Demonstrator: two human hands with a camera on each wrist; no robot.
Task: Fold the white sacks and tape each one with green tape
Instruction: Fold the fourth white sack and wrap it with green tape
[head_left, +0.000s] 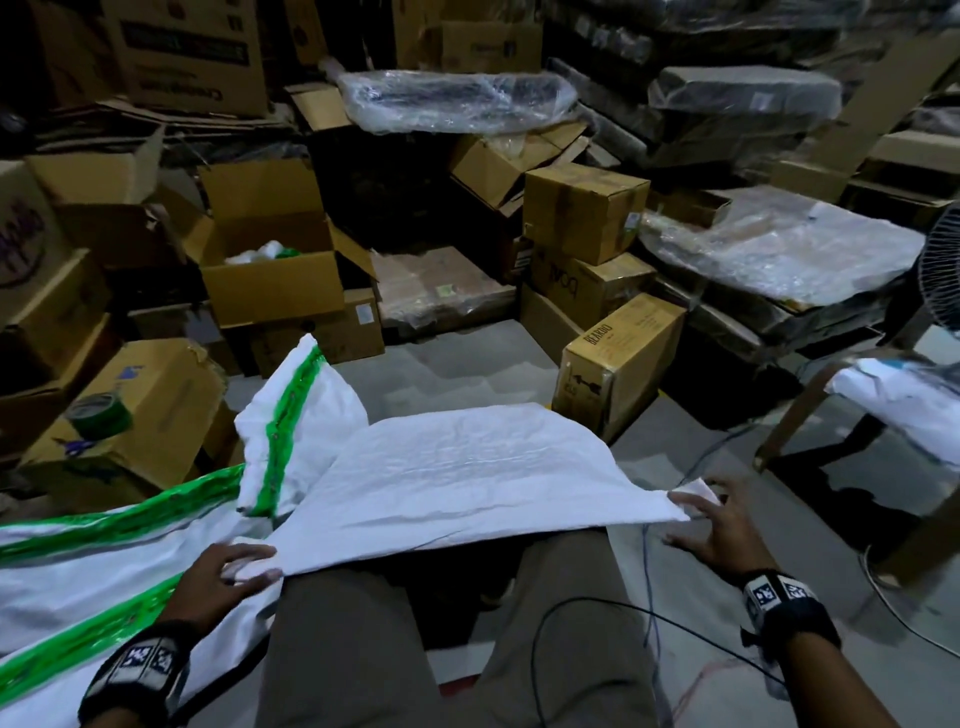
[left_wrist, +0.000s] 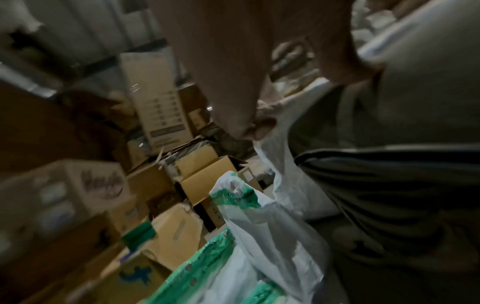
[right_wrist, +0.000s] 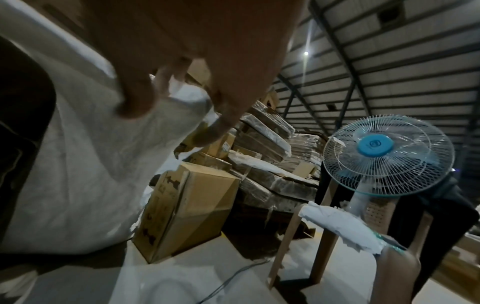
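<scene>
- Right now the white sack (head_left: 467, 467) lies spread over the person's knees, its far edge hanging toward the floor; the left hand (head_left: 228, 571) pinches the near left corner between thumb and fingers, and the right hand (head_left: 722, 525) holds the near right corner with its other fingers splayed.
- Likely the right-hand hold is the weaker one: only a small tip of fabric shows past the fingers, so a pull to tighten the fold could slip that corner free and let the sack slide off the lap.
- Also, the slick woven cloth may crease crookedly, since it sags between the knees.
- Beside the left hand, sacks already striped with green tape (head_left: 280, 431) overlap the working sack, and could drag along with it.
- Meanwhile the green tape roll (head_left: 98, 413) sits on a cardboard box (head_left: 156, 410) to the left, out of easy reach.
- Both wrist views are blurred; fingertip contact is hard to make out, and the sack's far edge is hidden beyond the knees.
</scene>
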